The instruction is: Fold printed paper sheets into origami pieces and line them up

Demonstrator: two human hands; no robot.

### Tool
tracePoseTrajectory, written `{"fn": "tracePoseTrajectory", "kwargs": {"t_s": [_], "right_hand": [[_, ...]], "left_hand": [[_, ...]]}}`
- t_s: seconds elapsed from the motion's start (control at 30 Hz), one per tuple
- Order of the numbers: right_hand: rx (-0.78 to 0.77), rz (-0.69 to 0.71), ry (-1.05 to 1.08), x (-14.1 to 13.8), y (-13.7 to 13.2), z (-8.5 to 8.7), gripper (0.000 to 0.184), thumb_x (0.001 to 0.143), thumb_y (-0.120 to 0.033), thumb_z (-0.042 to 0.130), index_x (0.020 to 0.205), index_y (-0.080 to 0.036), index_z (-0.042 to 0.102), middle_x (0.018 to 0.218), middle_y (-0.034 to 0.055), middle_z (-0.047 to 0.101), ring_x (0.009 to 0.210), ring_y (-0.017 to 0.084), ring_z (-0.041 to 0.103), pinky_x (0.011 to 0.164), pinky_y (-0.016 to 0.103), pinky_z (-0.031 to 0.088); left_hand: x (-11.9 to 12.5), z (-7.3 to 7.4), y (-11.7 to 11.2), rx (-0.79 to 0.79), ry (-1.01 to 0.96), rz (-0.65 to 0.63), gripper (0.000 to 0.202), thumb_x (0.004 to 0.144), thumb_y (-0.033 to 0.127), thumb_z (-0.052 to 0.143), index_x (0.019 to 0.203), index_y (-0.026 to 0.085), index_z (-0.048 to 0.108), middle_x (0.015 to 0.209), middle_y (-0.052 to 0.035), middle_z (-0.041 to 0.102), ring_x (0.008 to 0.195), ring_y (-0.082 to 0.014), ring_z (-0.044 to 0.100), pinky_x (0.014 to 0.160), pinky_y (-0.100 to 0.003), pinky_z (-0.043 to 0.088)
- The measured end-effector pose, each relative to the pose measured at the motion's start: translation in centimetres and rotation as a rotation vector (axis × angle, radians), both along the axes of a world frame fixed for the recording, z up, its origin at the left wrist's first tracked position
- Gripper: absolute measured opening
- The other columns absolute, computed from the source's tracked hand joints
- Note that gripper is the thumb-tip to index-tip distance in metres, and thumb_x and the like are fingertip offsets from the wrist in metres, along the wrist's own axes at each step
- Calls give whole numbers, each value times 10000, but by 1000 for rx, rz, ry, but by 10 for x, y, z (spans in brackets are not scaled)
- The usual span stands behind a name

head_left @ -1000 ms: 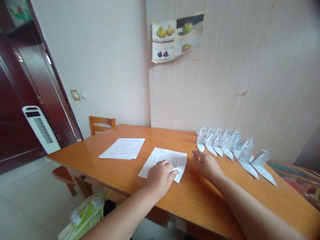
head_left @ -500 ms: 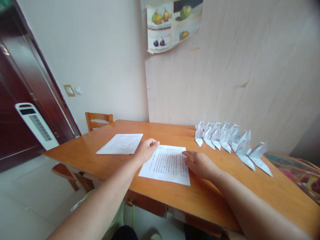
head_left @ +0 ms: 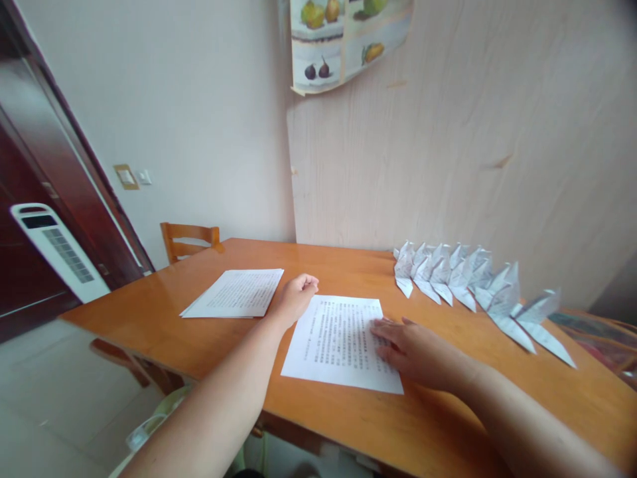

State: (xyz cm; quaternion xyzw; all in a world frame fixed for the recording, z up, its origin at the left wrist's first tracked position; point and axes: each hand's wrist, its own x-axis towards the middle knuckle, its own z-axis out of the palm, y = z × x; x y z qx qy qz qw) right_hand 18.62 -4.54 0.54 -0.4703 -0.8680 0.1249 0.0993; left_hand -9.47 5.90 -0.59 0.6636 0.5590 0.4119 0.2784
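A printed sheet of paper (head_left: 338, 342) lies flat on the wooden table in front of me. My left hand (head_left: 297, 295) rests at its upper left corner with the fingers curled into a loose fist; the corner beneath is hidden, and nothing shows in the fingers. Over the sheet's right edge lies my right hand (head_left: 413, 348), open and palm down, fingers stretched onto the print. To the left is a stack of printed sheets (head_left: 241, 292), just beyond my left hand.
Several folded paper pieces (head_left: 460, 275) with upright points stand in rows at the table's (head_left: 318, 265) back right. A wooden chair (head_left: 189, 239) is at the far left end. Fruit pictures (head_left: 348, 46) hang on the wall. A white heater-like appliance (head_left: 62, 255) stands by the door.
My right hand has flattened, its fingers now spread on the sheet's right part instead of pointing at its edge. My left hand stays at the corner. The view has shifted slightly.
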Motion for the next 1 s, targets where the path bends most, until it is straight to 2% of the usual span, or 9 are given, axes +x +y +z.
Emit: {"fn": "tracePoseTrajectory", "kwargs": {"t_s": [0.13,0.33,0.47,0.7,0.77,0.83,0.93,1.0], "right_hand": [[-16,-30,-29,2,-1,0,458,910,-312,512,1355,-250,599,1483,86,499,1395,328,411,1160,590,226],[-46,-64,-64,2,-2,4,478,922,-355,497,1387,-273,567,1498,62,485,1409,320,387,1154,595,241],[-52,-87,-73,4,-2,6,466,922,-357,505,1374,-268,581,1490,65,494,1411,322,383,1164,601,205],[-5,-126,-108,8,-6,10,433,917,-321,524,1332,-236,615,1415,89,575,1353,321,458,1161,585,220],[21,-133,-115,9,-7,13,401,911,-313,533,1286,-228,647,1365,93,616,1304,320,509,1155,570,249],[43,-144,-103,9,-7,16,373,907,-311,541,1245,-220,671,1319,99,646,1234,315,567,1118,540,330],[32,-164,-49,8,-10,22,378,907,-321,552,1250,-215,669,1259,102,678,1115,296,637,1002,464,467],[-2,-169,-4,6,-13,27,376,906,-330,565,1255,-234,666,1213,90,698,1051,277,661,936,423,507]], "left_hand": [[-1,-6,-4,-40,29,-46,237,822,254,530,1009,197,663,903,-28,725,747,-154,646,637,-251,476],[2,-5,-9,-21,154,-179,158,808,223,528,888,207,663,878,-14,703,803,-165,648,671,-251,484],[0,-8,-8,15,249,-252,213,756,152,530,890,222,680,963,-15,694,890,-174,650,758,-261,503],[-4,-14,-2,34,281,-325,198,764,163,539,886,234,677,1005,-8,668,983,-182,646,871,-281,501],[-4,-14,-2,33,288,-332,203,766,166,536,893,233,679,1009,-11,666,995,-186,642,894,-290,496],[-4,-13,-2,24,292,-332,205,770,169,533,900,230,680,1012,-17,667,997,-192,638,903,-300,495],[-4,-12,-3,21,283,-345,196,788,187,526,906,226,677,1012,-24,665,986,-197,636,898,-318,500],[-5,-11,-3,30,278,-362,195,801,197,519,912,227,676,1006,-23,663,976,-195,638,887,-324,503]]}}
